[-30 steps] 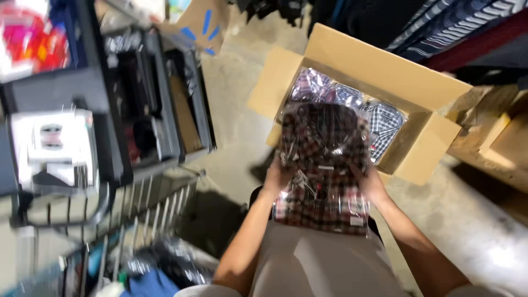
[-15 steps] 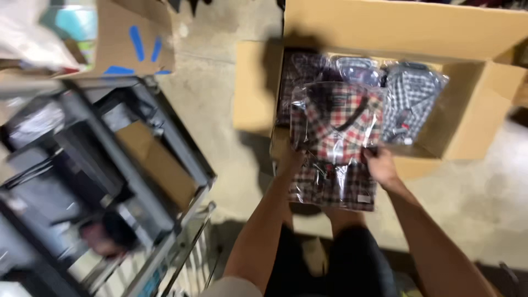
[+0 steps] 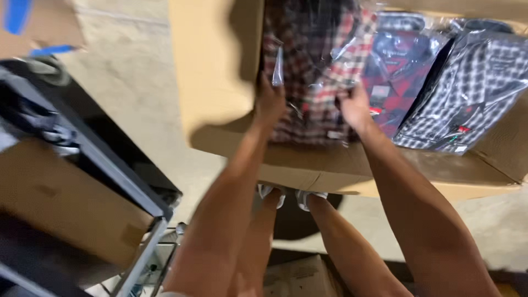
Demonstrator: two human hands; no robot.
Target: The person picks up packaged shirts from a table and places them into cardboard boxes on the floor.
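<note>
Your left hand (image 3: 270, 102) and your right hand (image 3: 355, 107) both hold the same bagged plaid shirt (image 3: 313, 71). The fingers of each hand are closed on one lower side of the bag. The shirt sits over the left part of the open cardboard box (image 3: 220, 82), low inside it, so the packing looks partly done. Two more bagged shirts already lie in the box: a red and dark checked shirt (image 3: 399, 77) in the middle and a black and white checked shirt (image 3: 467, 93) on the right. I cannot tell if the one you hold rests on the bottom yet.

The bags are thin, clear and shiny, with crinkles. The shirts look soft and folded flat. The box is stiff brown card with smooth walls. It stands on the rough grey floor (image 3: 126, 71). A metal cart (image 3: 110, 165) with a brown box is on your left.
</note>
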